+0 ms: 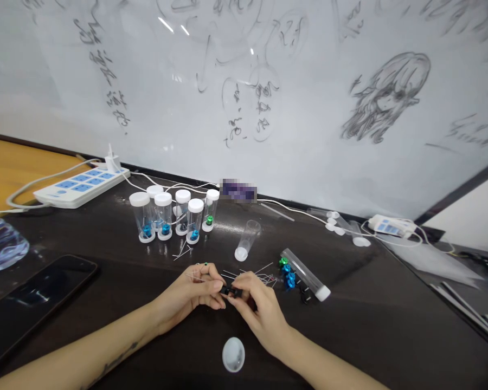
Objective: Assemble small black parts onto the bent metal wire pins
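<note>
My left hand (193,292) pinches one end of a small black part (231,291) between thumb and fingers. From the other side my right hand (262,300) grips that part too, so both hands meet on it over the table. A thin pale wire (196,277) runs along the left fingers; whether they hold it is unclear. Just behind the hands lie loose thin metal wires (264,277). Right of them are small blue pieces (289,279), a green piece (283,261) and several black bits (305,295). A round white cap (233,355) lies in front of the hands.
Several capped clear tubes (162,216) with blue or green pieces stand back left. One clear tube (250,238) stands centrally; another (305,273) lies at right. A phone (36,303), a plastic bottle (2,244) and a power strip (83,184) are left. A whiteboard (309,151) rises behind.
</note>
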Available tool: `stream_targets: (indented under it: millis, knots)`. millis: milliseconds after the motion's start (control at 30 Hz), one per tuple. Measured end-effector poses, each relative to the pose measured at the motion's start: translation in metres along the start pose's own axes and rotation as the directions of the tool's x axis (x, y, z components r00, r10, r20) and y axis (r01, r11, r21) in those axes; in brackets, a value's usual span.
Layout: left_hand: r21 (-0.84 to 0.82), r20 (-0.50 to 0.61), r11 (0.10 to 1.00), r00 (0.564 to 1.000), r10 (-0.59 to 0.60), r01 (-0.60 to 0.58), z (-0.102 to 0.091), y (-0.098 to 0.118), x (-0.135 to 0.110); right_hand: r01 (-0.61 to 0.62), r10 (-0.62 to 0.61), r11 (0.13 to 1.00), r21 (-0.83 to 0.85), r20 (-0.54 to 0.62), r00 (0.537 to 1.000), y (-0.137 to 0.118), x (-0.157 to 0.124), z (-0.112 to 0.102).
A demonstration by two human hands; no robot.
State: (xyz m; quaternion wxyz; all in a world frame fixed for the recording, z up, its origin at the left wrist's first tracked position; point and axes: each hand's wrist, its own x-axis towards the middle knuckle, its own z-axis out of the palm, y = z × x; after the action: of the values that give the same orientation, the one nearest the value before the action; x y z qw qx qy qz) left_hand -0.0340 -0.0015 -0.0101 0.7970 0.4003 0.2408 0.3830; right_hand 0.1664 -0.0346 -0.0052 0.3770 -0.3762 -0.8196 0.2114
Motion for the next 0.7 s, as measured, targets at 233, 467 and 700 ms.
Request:
stream_targets:
  millis: [233, 467, 700]
  knots:
    - [0.008, 0.013, 1.000, 1.000, -0.005, 0.005, 0.0022, 0.0007, -0.0007, -0.113, 0.114, 0.993, -0.016, 0.065, 0.991, -0.0020, 0.0023, -0.0041]
    - [0.015, 0.017, 1.000, 1.000, -0.008, 0.008, 0.0024, 0.0017, 0.0006, -0.165, 0.167, 0.986, -0.032, 0.083, 0.982, -0.0026, 0.0030, -0.0050]
    - [0.031, 0.024, 0.999, 1.000, -0.014, 0.013, 0.0043, 0.0027, -0.0010, -0.138, 0.140, 0.990, -0.035, 0.072, 0.988, -0.0027, 0.0022, -0.0043]
